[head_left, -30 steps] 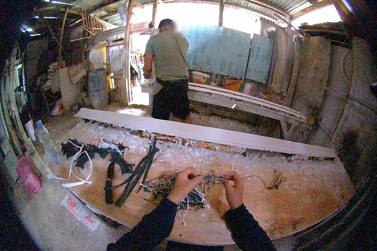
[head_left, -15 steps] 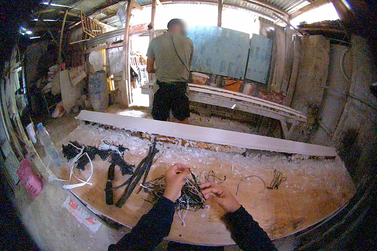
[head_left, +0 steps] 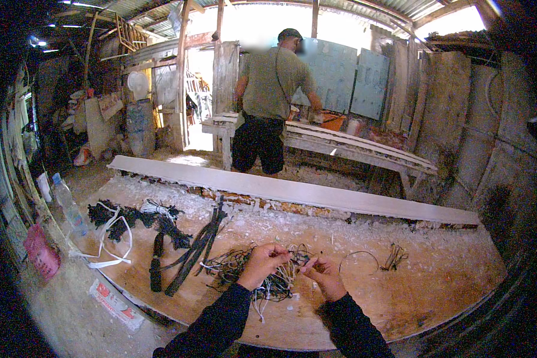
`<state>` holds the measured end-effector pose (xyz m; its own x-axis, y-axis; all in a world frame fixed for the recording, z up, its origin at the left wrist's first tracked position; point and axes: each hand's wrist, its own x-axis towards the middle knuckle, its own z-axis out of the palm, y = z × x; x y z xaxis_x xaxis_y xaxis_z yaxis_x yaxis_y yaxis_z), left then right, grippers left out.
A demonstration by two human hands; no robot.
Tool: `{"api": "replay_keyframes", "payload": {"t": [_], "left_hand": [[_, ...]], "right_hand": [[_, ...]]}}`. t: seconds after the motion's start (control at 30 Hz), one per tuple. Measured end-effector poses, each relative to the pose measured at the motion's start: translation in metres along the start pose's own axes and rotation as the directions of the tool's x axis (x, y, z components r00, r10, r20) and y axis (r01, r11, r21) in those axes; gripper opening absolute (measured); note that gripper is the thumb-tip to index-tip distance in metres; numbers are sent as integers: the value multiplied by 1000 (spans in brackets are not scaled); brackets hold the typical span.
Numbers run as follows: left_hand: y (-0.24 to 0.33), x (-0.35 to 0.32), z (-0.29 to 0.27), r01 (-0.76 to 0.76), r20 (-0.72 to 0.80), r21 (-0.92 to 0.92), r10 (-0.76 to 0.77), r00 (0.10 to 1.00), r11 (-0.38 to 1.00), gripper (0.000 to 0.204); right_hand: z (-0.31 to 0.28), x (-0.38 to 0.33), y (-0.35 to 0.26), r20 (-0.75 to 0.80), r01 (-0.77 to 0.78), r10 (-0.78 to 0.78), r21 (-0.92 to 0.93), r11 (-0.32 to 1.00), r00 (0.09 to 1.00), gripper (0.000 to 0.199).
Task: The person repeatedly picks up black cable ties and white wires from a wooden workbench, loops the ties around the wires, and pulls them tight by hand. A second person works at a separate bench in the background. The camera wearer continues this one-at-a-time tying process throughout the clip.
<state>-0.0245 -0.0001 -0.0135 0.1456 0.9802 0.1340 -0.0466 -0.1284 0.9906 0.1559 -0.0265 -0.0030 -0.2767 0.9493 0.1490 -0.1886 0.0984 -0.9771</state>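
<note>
A tangled heap of thin black and white cords (head_left: 274, 285) lies on the plywood tabletop (head_left: 364, 310) in front of me. Over its right part my left hand (head_left: 262, 264) pinches a thin dark cord between thumb and fingertips. Close by on the right, my right hand (head_left: 324, 276) has thumb and forefinger pressed together; what they grip is too small to make out. The fingertips of both hands are a short gap apart. Long dark strips (head_left: 200, 253) and a short black bundle (head_left: 156, 262) lie to the left of the heap.
Black tied bundles and a white strap (head_left: 103, 241) lie at the left, a small cord bunch (head_left: 395, 256) at the right. A long white plaster-coated board (head_left: 292, 190) borders the far edge. Beyond it, a person (head_left: 271, 89) stands at a bench (head_left: 364, 149). A plastic bottle (head_left: 68, 206) is far left.
My left hand has moved right and slightly down; my right hand has risen slightly and now pinches. The person behind has moved right and reaches toward the orange container on the bench.
</note>
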Motion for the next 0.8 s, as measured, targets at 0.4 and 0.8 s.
{"api": "replay_keyframes", "payload": {"t": [0.4,0.8], "left_hand": [[10,-16,13,51,643,45,-68,763,998,19],[18,-17,13,-64,469,90,14,883,994,18]], "right_hand": [[-23,20,28,-270,207,-318,-369,906,909,13],[-17,15,15,-295,215,-433,-557,802,852,12]]}}
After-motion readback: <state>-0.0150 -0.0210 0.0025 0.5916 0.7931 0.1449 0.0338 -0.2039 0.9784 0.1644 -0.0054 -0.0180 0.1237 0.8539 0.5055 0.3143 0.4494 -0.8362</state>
